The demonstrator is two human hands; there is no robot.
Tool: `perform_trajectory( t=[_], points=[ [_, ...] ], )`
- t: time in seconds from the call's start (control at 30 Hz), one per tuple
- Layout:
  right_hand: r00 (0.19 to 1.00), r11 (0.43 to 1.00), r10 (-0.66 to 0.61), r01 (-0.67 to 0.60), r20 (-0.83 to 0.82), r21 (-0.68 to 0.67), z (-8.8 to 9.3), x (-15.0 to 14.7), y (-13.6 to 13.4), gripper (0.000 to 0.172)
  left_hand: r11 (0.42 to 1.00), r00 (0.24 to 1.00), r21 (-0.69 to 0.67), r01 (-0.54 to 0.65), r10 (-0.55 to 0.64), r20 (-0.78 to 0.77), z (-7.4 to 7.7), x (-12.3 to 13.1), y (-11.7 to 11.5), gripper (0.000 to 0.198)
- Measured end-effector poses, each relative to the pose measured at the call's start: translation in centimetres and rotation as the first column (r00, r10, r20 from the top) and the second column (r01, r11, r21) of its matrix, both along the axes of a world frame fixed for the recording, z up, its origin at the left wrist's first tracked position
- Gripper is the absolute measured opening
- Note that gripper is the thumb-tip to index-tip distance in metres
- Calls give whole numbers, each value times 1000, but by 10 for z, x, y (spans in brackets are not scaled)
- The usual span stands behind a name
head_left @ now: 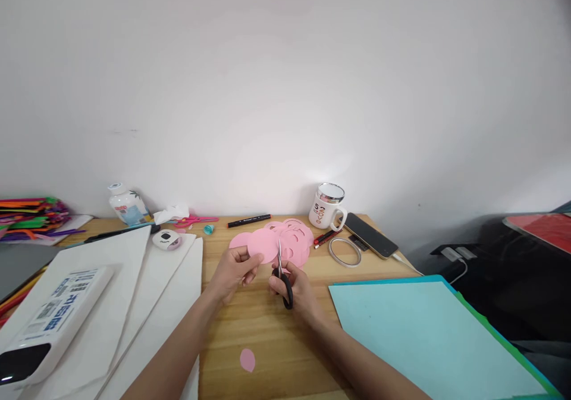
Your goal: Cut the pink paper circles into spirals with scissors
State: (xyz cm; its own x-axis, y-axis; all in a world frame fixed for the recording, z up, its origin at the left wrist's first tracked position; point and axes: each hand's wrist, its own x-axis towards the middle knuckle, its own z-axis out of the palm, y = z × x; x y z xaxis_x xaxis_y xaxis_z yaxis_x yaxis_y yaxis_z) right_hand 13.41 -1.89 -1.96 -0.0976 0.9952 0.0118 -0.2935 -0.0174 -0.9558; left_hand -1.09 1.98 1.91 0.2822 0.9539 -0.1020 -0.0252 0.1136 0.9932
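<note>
Between thumb and fingers, my left hand (232,269) pinches a round piece of pink paper (263,244). My right hand (297,290) is closed round the black handles of a pair of scissors (283,284), whose blades point up at the right edge of that piece. Whether the blades touch the paper I cannot tell. Behind both hands lies a heap of pink paper cut-outs (298,242), some with curved slits. A small petal-shaped pink piece (247,360) lies by itself on the wooden table near me.
On the left are white sheets (178,305), a white device (57,323) and a bottle (129,204). Pink scissors (200,219) and a black marker (248,221) lie at the back. A mug (328,207), tape roll (345,252), phone (371,235) and blue sheets (423,334) are right.
</note>
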Motion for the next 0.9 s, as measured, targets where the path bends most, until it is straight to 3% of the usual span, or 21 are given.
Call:
perform_trajectory(
  t=[0.57,0.9],
  points=[
    [1000,1000,25,-25,-17,0,-6,-2,-1,33,999,999,3,-32,32,37,-5,-2,3,32],
    [1000,999,31,-31,0,-17,-14,-9,-3,34,996,997,-85,41,-35,68,-4,1,0,28]
  ],
)
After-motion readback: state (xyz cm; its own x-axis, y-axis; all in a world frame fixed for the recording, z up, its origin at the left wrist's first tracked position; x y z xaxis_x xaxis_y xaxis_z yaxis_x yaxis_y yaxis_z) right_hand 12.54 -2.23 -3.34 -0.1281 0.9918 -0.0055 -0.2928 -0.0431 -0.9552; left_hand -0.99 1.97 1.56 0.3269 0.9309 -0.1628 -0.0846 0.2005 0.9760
